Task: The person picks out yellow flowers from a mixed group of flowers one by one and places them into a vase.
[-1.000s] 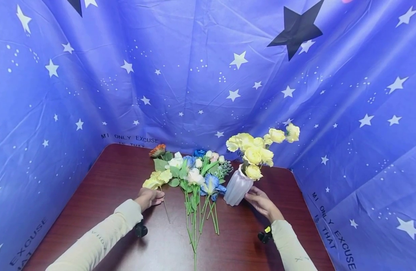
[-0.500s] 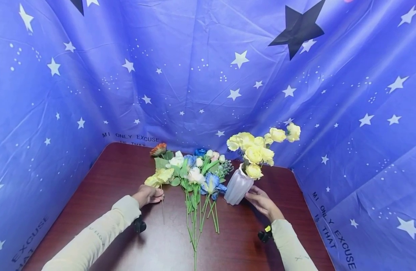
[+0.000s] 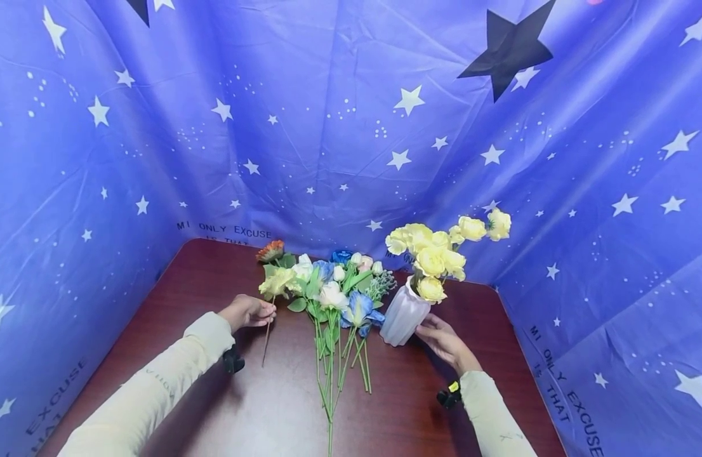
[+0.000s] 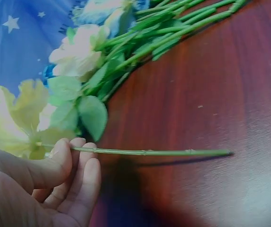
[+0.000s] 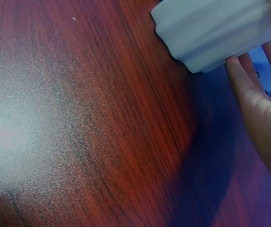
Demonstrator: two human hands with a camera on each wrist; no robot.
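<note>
My left hand (image 3: pixel 249 311) pinches the thin stem of a yellow flower (image 3: pixel 278 282) between thumb and fingers. In the left wrist view its green stem (image 4: pixel 164 152) points right above the tabletop, with the petals (image 4: pixel 24 118) beyond my hand at the left. At the right a pale ribbed vase (image 3: pixel 405 315) holds a cluster of yellow flowers (image 3: pixel 433 260). My right hand (image 3: pixel 445 341) grips the vase low on its right side. The right wrist view shows the vase's scalloped base (image 5: pixel 206 38) with my thumb and fingers around its side.
A bunch of loose flowers (image 3: pixel 332 295) in white, blue and pink lies mid-table, its green stems reaching toward the front edge. An orange flower (image 3: pixel 271 251) lies at the back left. A blue star-printed cloth (image 3: pixel 328 127) encloses the dark red wooden table (image 3: pixel 214 279).
My left hand has moved slightly up and left, and the yellow flower's stem now slants the other way, its lower end further left. My right hand and the vase stay put.
</note>
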